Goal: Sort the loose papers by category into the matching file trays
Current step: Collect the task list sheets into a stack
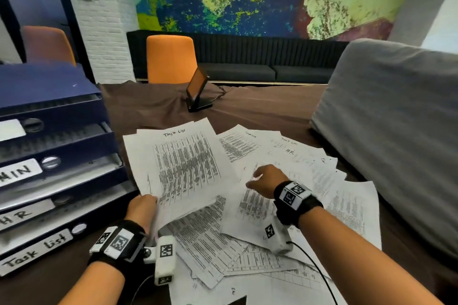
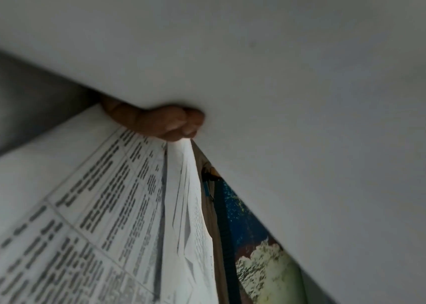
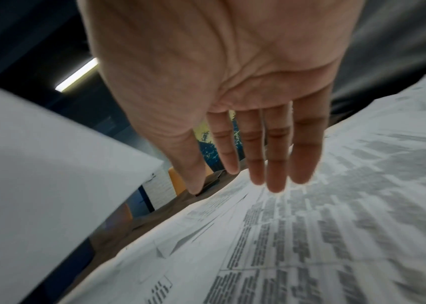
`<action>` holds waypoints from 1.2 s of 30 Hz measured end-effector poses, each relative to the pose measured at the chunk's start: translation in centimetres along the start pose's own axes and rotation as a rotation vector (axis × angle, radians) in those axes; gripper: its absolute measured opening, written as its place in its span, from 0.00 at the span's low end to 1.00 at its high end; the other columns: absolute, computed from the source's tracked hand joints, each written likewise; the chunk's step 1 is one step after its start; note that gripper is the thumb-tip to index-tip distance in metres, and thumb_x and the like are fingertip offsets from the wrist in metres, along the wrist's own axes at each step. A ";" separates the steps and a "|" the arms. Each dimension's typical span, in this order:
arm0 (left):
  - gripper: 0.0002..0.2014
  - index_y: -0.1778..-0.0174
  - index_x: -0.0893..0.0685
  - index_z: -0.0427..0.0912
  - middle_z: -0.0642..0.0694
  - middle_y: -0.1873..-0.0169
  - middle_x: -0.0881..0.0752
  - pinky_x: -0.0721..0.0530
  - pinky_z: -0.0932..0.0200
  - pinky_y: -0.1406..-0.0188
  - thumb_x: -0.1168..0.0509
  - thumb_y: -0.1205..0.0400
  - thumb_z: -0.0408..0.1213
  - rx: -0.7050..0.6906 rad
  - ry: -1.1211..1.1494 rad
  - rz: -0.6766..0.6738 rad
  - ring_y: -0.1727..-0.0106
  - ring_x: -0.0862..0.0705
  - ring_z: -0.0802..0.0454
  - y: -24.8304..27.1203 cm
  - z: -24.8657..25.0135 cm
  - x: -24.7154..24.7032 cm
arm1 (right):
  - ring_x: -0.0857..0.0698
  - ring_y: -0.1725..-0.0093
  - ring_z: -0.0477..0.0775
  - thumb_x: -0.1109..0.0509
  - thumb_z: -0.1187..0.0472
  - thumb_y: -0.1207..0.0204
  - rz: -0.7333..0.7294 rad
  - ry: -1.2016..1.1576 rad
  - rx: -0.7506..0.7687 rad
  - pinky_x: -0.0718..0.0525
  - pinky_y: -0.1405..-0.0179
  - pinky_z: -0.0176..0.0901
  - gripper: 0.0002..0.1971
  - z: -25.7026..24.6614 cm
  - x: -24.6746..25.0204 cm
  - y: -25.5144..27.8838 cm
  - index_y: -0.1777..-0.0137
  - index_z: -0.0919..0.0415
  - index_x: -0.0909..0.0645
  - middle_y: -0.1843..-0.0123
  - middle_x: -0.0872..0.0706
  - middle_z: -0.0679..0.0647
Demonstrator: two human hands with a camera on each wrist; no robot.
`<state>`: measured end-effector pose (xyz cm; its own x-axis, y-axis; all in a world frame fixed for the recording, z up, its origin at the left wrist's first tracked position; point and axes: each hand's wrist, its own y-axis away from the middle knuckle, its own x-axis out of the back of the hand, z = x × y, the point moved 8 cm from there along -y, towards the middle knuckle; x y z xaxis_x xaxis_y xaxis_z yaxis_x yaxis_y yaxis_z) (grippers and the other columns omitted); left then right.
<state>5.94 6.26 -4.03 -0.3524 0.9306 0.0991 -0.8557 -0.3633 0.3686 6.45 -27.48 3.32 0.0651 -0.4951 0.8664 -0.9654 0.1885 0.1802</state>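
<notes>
Dark blue file trays [image 1: 57, 146] stand stacked at nine o'clock, their fronts tagged with handwritten labels; the lowest readable one, the "Task list" label [image 1: 34, 250], sits at about eight o'clock, with "HR" above it. Just right of the trays, the left hand [image 1: 141, 205] pinches the near edge of a sheet headed "Task list" [image 1: 183, 163], which is lifted off the pile and stands with its long axis running from six toward twelve o'clock. The left wrist view shows curled fingers [image 2: 170, 123] closed on several paper edges, so the hand probably holds more than one sheet.

The matching tray lies at roughly nine o'clock from that grip, close by. So the left hand is plainly the nearer one, and I judge that the sheet needs a quarter turn so a short edge leads into the tray mouth.

Further right, the loose papers [image 1: 247, 230] are spread over a brown cloth [image 1: 247, 106] from five to two o'clock. The right hand [image 1: 267, 181] hovers over them, fingers [image 3: 274, 156] straight and spread, holding nothing; whether it touches the paper, I cannot tell.
</notes>
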 end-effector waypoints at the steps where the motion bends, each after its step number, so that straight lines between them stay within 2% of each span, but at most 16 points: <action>1: 0.10 0.45 0.18 0.24 0.30 0.55 0.14 0.18 0.51 0.55 0.43 0.13 0.24 0.023 0.001 -0.002 0.55 0.15 0.36 0.1 -0.3 0.1 | 0.18 0.32 0.58 0.26 0.48 0.23 -0.012 0.023 0.029 0.20 0.36 0.44 0.25 -1.0 -0.5 -0.7 0.29 0.59 0.19 0.29 0.17 0.55; 4: 0.09 0.56 0.20 0.29 0.39 0.73 0.23 0.25 0.64 0.82 0.44 0.14 0.24 0.097 0.067 -0.047 0.76 0.25 0.46 0.2 -1.1 -0.4 | 0.20 0.28 0.57 0.27 0.47 0.22 -0.061 0.111 0.095 0.22 0.32 0.43 0.26 -3.6 -2.8 -2.5 0.27 0.56 0.21 0.26 0.20 0.53; 7: 0.09 0.56 0.21 0.31 0.41 0.77 0.26 0.29 0.67 0.87 0.45 0.13 0.26 0.143 0.097 -0.029 0.85 0.29 0.51 -0.4 -1.8 0.3 | 0.23 0.25 0.57 0.30 0.48 0.19 -0.130 0.116 0.136 0.25 0.29 0.44 0.27 -5.8 -5.1 -3.1 0.21 0.53 0.26 0.22 0.24 0.53; 11: 0.10 0.56 0.19 0.32 0.42 0.75 0.21 0.25 0.61 0.77 0.44 0.12 0.26 0.150 0.078 -0.056 0.77 0.24 0.48 -0.1 -1.9 1.0 | 0.32 0.18 0.57 0.38 0.45 0.15 -0.197 0.106 0.155 0.34 0.21 0.44 0.31 -7.2 -7.6 -4.0 0.14 0.52 0.38 0.15 0.34 0.52; 14: 0.10 0.53 0.17 0.35 0.38 0.61 0.14 0.15 0.51 0.57 0.44 0.11 0.26 0.130 0.057 -0.109 0.60 0.15 0.41 0.4 -1.8 0.8 | 0.26 0.22 0.58 0.32 0.39 0.22 -0.174 0.183 0.165 0.27 0.24 0.48 0.37 -7.7 -8.1 -4.7 0.15 0.49 0.38 0.18 0.28 0.53; 16: 0.10 0.47 0.16 0.37 0.36 0.52 0.11 0.15 0.42 0.39 0.44 0.11 0.26 0.130 0.040 -0.133 0.47 0.13 0.38 0.2 -2.3 0.9 | 0.26 0.23 0.62 0.33 0.46 0.19 -0.171 0.300 0.165 0.24 0.26 0.55 0.34 -7.5 -8.2 -4.0 0.16 0.52 0.39 0.18 0.30 0.57; 17: 0.11 0.45 0.16 0.36 0.37 0.50 0.11 0.16 0.41 0.36 0.44 0.11 0.27 0.118 0.024 -0.135 0.45 0.12 0.37 0.1 -2.3 1.0 | 0.29 0.22 0.64 0.36 0.51 0.15 -0.189 0.353 0.121 0.26 0.25 0.57 0.32 -7.1 -8.2 -3.6 0.15 0.56 0.43 0.17 0.34 0.60; 19: 0.11 0.42 0.16 0.37 0.39 0.51 0.11 0.15 0.44 0.40 0.44 0.10 0.28 0.094 0.002 -0.140 0.48 0.12 0.39 -0.2 -2.4 1.1 | 0.25 0.25 0.62 0.44 0.56 0.11 -0.261 0.379 0.074 0.27 0.25 0.56 0.29 -6.1 -8.7 -3.8 0.15 0.65 0.45 0.16 0.37 0.65; 21: 0.11 0.40 0.17 0.38 0.39 0.51 0.12 0.16 0.46 0.42 0.45 0.10 0.27 0.079 -0.002 -0.145 0.49 0.13 0.40 0.0 -2.3 1.3 | 0.19 0.34 0.56 0.46 0.57 0.10 -0.149 0.209 0.183 0.23 0.26 0.52 0.23 -6.6 -8.1 -5.5 0.20 0.66 0.32 0.20 0.27 0.64; 23: 0.13 0.36 0.18 0.36 0.36 0.45 0.12 0.17 0.46 0.39 0.45 0.10 0.27 0.065 -0.046 -0.148 0.43 0.13 0.37 0.1 -2.0 1.6 | 0.17 0.38 0.58 0.42 0.55 0.12 -0.101 0.093 0.174 0.20 0.35 0.49 0.16 -6.5 -7.0 -6.6 0.32 0.61 0.21 0.30 0.18 0.62; 25: 0.14 0.34 0.17 0.34 0.37 0.39 0.12 0.17 0.46 0.35 0.44 0.11 0.26 0.052 -0.108 -0.161 0.40 0.14 0.37 -0.2 -2.0 1.7 | 0.15 0.48 0.61 0.38 0.56 0.15 -0.064 0.082 0.145 0.22 0.49 0.43 0.11 -6.4 -5.6 -6.2 0.47 0.61 0.17 0.44 0.14 0.62; 26: 0.15 0.33 0.17 0.34 0.37 0.38 0.12 0.17 0.48 0.37 0.44 0.12 0.26 0.041 -0.139 -0.182 0.40 0.14 0.39 -0.1 -1.9 1.6 | 0.14 0.48 0.63 0.36 0.55 0.17 -0.030 0.093 0.130 0.23 0.52 0.43 0.12 -6.2 -4.5 -5.7 0.49 0.62 0.15 0.46 0.13 0.62; 28: 0.15 0.33 0.16 0.34 0.40 0.42 0.11 0.18 0.57 0.49 0.43 0.12 0.25 0.005 -0.213 -0.226 0.45 0.14 0.44 0.3 -1.6 1.3 | 0.14 0.45 0.64 0.34 0.55 0.18 0.068 0.081 0.104 0.20 0.51 0.44 0.11 -5.2 -2.2 -5.0 0.46 0.58 0.11 0.46 0.11 0.60; 31: 0.15 0.37 0.16 0.40 0.54 0.58 0.13 0.25 0.66 0.63 0.43 0.13 0.24 -0.089 -0.290 -0.260 0.59 0.19 0.57 0.8 -1.1 0.8 | 0.14 0.42 0.64 0.35 0.61 0.19 0.198 0.007 0.018 0.21 0.50 0.41 0.13 -1.9 1.0 -4.6 0.41 0.51 0.11 0.40 0.11 0.58; 33: 0.15 0.37 0.17 0.45 0.55 0.57 0.14 0.26 0.66 0.64 0.42 0.13 0.25 -0.125 -0.337 -0.291 0.59 0.20 0.58 1.2 -1.0 0.3 | 0.14 0.42 0.65 0.35 0.61 0.20 0.302 -0.038 -0.012 0.21 0.49 0.42 0.14 -0.1 3.4 -4.0 0.41 0.50 0.11 0.39 0.11 0.58; 36: 0.16 0.33 0.16 0.44 0.52 0.48 0.12 0.22 0.62 0.54 0.40 0.13 0.26 -0.181 -0.386 -0.331 0.46 0.17 0.52 1.5 -0.8 -0.6 | 0.14 0.40 0.64 0.35 0.60 0.20 0.400 -0.070 -0.023 0.18 0.44 0.45 0.14 1.7 6.1 -3.5 0.41 0.48 0.10 0.37 0.11 0.57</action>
<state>4.56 5.12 -4.25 0.0829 0.9333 0.3493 -0.9611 -0.0178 0.2758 9.77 -32.60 7.15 -0.3326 -0.4355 0.8365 -0.9052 0.3964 -0.1536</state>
